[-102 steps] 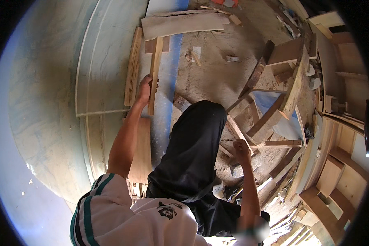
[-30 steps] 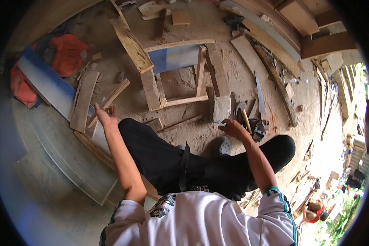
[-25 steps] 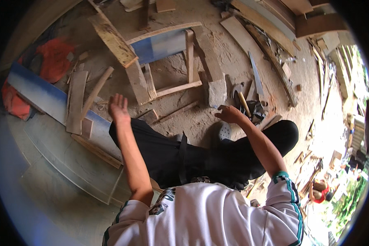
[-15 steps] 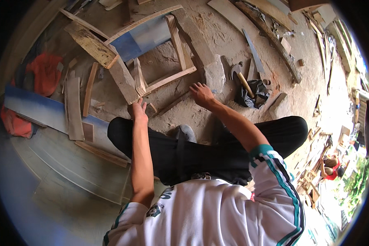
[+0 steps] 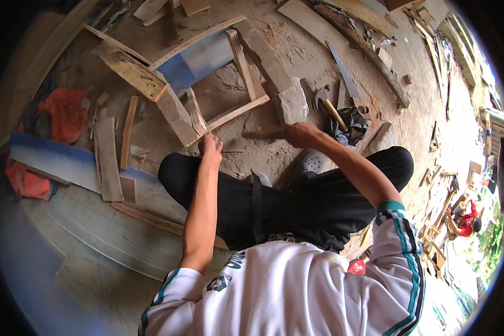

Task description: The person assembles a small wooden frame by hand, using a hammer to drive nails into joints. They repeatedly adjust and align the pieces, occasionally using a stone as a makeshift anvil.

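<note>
Wooden stick [image 5: 263, 134] is being pinched in the right hand [image 5: 301, 134]; the left hand [image 5: 210, 150] (fingers spread loosely) is touching the wooden frame [image 5: 207, 120].

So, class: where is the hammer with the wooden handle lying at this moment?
In the head view the hammer lies on the dirt floor just beyond the right hand, between the stone block and a crumpled black bag.

Bare dirt [image 5: 235, 109] inside wooden frame [image 5: 238, 61] — planks crowd around.
</note>
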The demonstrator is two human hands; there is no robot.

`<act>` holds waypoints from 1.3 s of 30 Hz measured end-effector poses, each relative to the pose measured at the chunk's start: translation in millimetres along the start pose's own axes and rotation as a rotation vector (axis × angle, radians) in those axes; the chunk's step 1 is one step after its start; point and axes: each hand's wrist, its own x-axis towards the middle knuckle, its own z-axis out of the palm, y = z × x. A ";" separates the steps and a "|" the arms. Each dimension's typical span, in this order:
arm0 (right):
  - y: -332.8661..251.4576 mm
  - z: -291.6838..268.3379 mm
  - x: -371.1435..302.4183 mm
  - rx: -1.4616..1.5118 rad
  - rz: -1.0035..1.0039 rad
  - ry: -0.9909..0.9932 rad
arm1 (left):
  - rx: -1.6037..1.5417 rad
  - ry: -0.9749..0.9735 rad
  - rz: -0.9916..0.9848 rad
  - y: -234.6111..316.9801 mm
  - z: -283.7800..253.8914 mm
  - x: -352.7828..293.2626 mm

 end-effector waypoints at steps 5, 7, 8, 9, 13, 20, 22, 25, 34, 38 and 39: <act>27.2 -77.8 -72.9 0.167 0.013 0.375 | -0.315 0.047 -0.087 9.2 17.6 -20.1; 46.6 -85.1 -90.1 0.341 0.149 0.481 | -0.388 0.001 -0.136 9.2 22.3 -33.2; 39.6 -97.6 -106.5 0.462 0.270 0.458 | -0.425 -0.022 -0.165 5.6 25.0 -42.4; 46.7 -99.8 -109.2 0.569 0.297 0.450 | -0.425 -0.061 -0.176 2.6 28.2 -51.3; 45.5 -109.2 -129.9 1.286 0.427 0.490 | -0.346 -0.261 -0.172 -22.4 33.9 -90.9; 37.6 -98.2 -134.0 1.829 -0.066 0.312 | 0.167 -0.592 0.211 -22.7 74.2 -201.6; 30.3 -97.9 -128.8 1.768 -0.177 0.325 | 0.239 -0.628 0.356 -14.5 83.2 -224.8; 7.8 -113.8 -130.0 1.726 -0.164 0.329 | 0.257 -0.638 0.567 4.5 87.4 -243.8; -30.0 -131.5 -117.9 1.353 -0.435 0.197 | 0.150 -0.693 0.793 38.0 82.8 -269.6; -44.0 -131.4 -115.6 1.297 -0.519 0.228 | -0.029 -0.613 0.780 34.8 82.5 -279.9; -46.3 -128.2 -114.9 1.311 -0.568 0.256 | -0.085 -0.600 0.788 32.7 80.6 -280.8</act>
